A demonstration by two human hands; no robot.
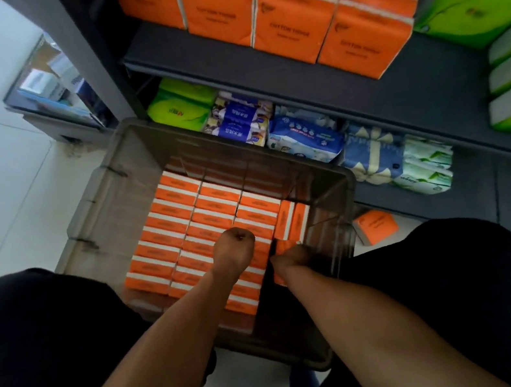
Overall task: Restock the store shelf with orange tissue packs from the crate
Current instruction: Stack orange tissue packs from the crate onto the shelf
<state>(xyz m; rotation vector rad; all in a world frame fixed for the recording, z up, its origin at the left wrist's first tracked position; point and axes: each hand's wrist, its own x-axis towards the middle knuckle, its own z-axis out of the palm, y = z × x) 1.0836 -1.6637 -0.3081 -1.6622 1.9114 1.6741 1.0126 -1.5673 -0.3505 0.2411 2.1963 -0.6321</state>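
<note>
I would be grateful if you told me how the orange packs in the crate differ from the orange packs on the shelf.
The orange packs in the crate stand on edge in tight rows, showing narrow orange-and-white sides; the orange packs on the shelf are stacked with their broad printed faces showing. The crate sits low on the floor, the shelf above it. Both hands reach only the crate packs. Both sets share the orange wrapper with a white band.

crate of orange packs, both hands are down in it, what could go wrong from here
1. Both hands reach into tightly packed orange packs in the crate; pulling one out may drag its neighbours up or crush it.
2. One orange pack on the floor lies beside the crate and could be stepped on or forgotten.
3. The shelf stack already reaches the edge, so added packs might slide off.
</note>
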